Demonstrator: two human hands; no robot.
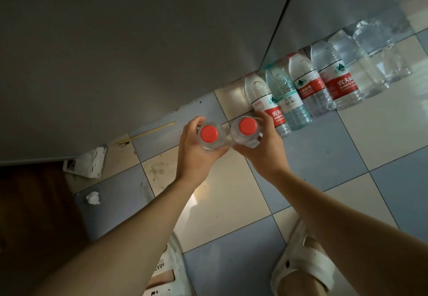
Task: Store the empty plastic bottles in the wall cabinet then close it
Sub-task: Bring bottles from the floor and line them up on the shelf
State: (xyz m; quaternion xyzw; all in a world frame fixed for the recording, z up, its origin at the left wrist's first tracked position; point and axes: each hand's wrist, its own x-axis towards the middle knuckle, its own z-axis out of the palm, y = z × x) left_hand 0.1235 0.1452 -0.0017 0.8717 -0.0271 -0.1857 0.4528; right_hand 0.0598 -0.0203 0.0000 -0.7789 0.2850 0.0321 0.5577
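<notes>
View from a head-worn camera, looking steeply down at a floor of blue and cream tiles (231, 193). 2 bare forearms reach in from the bottom edge toward the middle of the picture. The left hand (196, 154) curls its fingers and thumb round the shoulder of a clear bottle with a red cap (209, 134). The right hand (264, 147) wraps a second red-capped bottle (247, 126) the same way. The 2 bottles stand upright, side by side, touching or nearly so, caps toward the camera.

At 1 o'clock from the hands, a row of more clear bottles (308, 87) stands against the foot of a grey cabinet front (139, 52), which fills the picture from 9 to 12 o'clock. Some have red labels, 1 a pale teal label; the farthest, toward 2 o'clock, are bare.

Judged empty, these bottles should be very light, with thin walls that dent and crackle under a hard squeeze and may slip. The stiffer shoulder just under the cap looks the surest place to hold. The cabinet's inside is not visible here.

At 8 o'clock lies a crumpled white scrap (93, 197).
</notes>
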